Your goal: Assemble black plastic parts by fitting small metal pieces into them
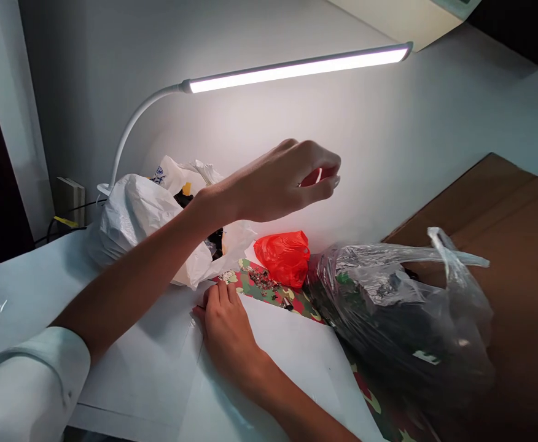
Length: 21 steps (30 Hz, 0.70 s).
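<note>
My left hand (292, 181) is raised in front of the wall below the lamp. Its thumb and fingertips meet in a pinch, and anything between them is too small to make out. My right hand (229, 328) rests on a white sheet (292, 350) near its far edge, fingers curled together and tips partly hidden. Just beyond it lies a camouflage-patterned cloth (312, 305) bearing a pile of small metal pieces (263, 279) and a patch of tiny pale bits (226, 276). A small metal cylinder (287, 304) lies near the sheet's edge.
A bunched red plastic bag (282, 256) sits behind the pile. On the right stands a full clear plastic bag (402, 319) against brown cardboard (503, 258). An open white bag (133, 212) with dark contents is at left. A lit lamp (301, 67) stretches overhead.
</note>
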Tool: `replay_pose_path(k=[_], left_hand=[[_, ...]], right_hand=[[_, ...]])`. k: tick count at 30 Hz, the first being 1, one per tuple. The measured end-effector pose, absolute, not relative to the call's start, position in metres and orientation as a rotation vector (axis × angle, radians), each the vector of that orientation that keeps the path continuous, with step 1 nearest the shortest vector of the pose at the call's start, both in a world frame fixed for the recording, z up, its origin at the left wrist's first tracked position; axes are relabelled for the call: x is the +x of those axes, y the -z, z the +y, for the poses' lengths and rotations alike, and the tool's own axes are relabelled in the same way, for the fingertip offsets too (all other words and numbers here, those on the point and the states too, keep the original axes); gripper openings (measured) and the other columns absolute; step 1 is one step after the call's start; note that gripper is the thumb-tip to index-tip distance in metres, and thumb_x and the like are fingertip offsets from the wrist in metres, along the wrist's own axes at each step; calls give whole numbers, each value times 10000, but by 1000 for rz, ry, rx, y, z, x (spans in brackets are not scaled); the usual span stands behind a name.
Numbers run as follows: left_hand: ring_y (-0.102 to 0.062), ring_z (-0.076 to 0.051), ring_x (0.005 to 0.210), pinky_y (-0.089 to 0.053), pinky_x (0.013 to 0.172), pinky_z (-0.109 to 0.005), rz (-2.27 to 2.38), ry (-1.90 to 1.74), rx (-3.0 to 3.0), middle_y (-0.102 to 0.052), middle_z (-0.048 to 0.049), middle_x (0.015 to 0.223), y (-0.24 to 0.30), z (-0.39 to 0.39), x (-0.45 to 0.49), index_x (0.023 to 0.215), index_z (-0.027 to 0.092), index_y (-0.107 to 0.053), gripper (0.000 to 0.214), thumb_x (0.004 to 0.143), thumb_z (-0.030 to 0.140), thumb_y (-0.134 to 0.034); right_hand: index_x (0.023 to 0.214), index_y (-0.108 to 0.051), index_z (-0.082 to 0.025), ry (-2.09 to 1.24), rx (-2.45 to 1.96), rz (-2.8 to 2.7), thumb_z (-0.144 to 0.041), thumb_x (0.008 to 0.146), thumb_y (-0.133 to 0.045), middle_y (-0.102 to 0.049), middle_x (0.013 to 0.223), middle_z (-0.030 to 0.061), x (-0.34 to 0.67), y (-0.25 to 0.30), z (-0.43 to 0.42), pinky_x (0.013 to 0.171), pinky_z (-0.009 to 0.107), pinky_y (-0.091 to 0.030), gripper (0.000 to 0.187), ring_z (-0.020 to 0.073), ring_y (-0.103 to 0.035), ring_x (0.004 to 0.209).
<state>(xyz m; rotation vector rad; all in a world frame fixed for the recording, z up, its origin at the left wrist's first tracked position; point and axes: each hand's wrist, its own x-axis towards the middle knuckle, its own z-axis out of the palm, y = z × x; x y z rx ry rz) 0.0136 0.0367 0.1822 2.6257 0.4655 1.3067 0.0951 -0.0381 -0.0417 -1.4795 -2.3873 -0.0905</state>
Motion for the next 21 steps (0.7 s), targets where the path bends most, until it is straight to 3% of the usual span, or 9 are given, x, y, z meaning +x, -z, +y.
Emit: replay_pose_path(k=[6, 11, 15, 18, 21], left_hand=[[-530, -133, 628, -481, 770, -334, 427, -1317, 2692, -562, 25, 640, -182, 39, 14, 767, 205, -656, 256, 1004, 258, -577], [-447, -96, 594, -398, 691, -290, 388, -1319, 2730, -552, 37, 640, -183, 40, 12, 773, 173, -645, 271, 1017, 249, -556], [-425, -94, 587, -345, 656, -299, 378, -1315, 2736, -558, 38, 643, -183, 40, 11, 757, 173, -620, 278, 1020, 239, -562], [-410, -94, 587, -330, 654, -304, 359, -1310, 2741, -554, 38, 647, -182, 41, 11, 745, 176, -605, 293, 1026, 247, -558], [-400, -93, 598, -326, 662, -298, 353, -1292, 2735, -529, 42, 652, -182, 39, 11, 738, 175, -585, 291, 1023, 224, -554]], right_hand=[[1058, -633, -196, 114, -1352, -2397, -44, 981, -574, -724, 1064, 88, 97, 47, -37, 839, 395, -564, 181, 275, -635, 992], [1204, -641, -167, 189, -1215, -2331, 34, 906, -578, -744, 1056, 69, 100, 55, -34, 814, 365, -566, 365, 254, -622, 947], [999, -705, -195, 305, -1168, -2326, 90, 805, -616, -737, 952, 59, 103, 60, -32, 783, 347, -552, 357, 249, -616, 920], [929, -718, -221, 364, -1198, -2275, 64, 856, -635, -743, 934, 43, 106, 55, -30, 782, 354, -546, 306, 246, -619, 917], [963, -731, -244, 266, -1240, -2219, -83, 977, -666, -753, 1048, 44, 109, 40, -30, 846, 372, -560, 174, 254, -636, 1009]])
